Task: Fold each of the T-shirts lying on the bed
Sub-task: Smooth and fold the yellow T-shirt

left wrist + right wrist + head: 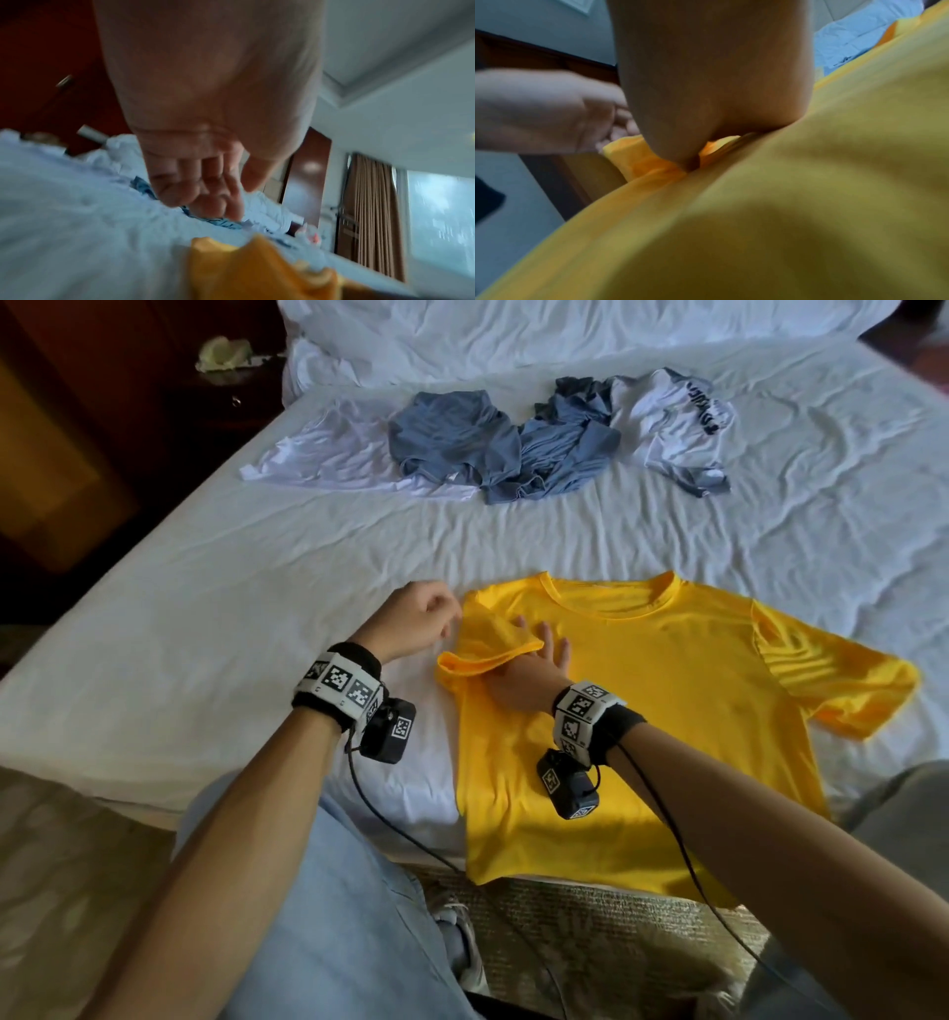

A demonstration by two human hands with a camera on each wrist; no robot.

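Note:
A yellow T-shirt [667,711] lies spread face up at the near edge of the bed [205,634], collar pointing away from me. Its left sleeve [488,654] is turned inward over the chest. My right hand [529,680] lies flat on the shirt under that sleeve, fingers [548,642] straight and poking out past it. In the right wrist view the right hand [706,101] presses into the yellow cloth [808,203]. My left hand [426,618] hovers just left of the shirt's shoulder. Its fingers [205,188] are loosely curled and hold nothing, above the yellow T-shirt [257,270].
Farther up the bed lies a row of crumpled T-shirts: a white one [334,454], two blue-grey ones [452,433], and a white one with dark print [678,423]. Pillows [513,331] sit behind them. A dark wooden nightstand [226,387] stands at left. My knees [334,891] meet the bed's edge.

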